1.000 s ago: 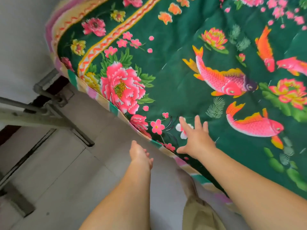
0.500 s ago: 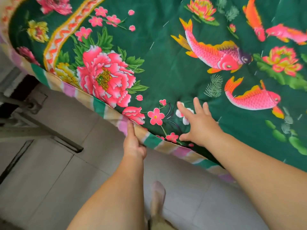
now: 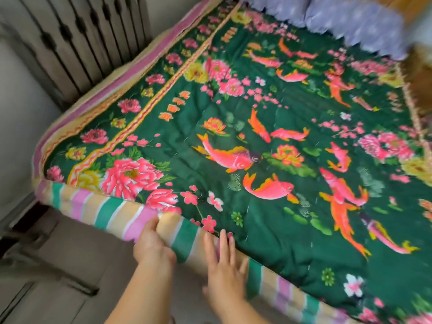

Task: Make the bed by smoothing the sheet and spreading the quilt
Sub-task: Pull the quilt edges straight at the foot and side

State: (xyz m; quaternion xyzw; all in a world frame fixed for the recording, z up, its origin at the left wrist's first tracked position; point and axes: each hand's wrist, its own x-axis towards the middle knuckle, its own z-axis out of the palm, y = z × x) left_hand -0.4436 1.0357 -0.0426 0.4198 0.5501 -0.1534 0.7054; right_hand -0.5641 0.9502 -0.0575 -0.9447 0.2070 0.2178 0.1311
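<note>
A dark green quilt (image 3: 268,218) printed with pink fish and flowers lies spread over the bed. Its striped border (image 3: 107,212) in green, pink and tan hangs over the near side. My left hand (image 3: 152,247) grips that striped border at the near edge, thumb on top of the fold. My right hand (image 3: 224,265) lies flat with straight fingers against the border just to the right, fingertips reaching the green top.
A lilac ruffled pillow or cover (image 3: 350,22) lies at the head of the bed, far right. A radiator (image 3: 77,40) stands against the wall on the left. Grey floor tiles (image 3: 58,277) and a metal frame (image 3: 28,258) lie beside the bed.
The view has swung up to take in the whole bed. My left hand went from hanging free to gripping the striped border. My right hand slid from the green top down onto the edge.
</note>
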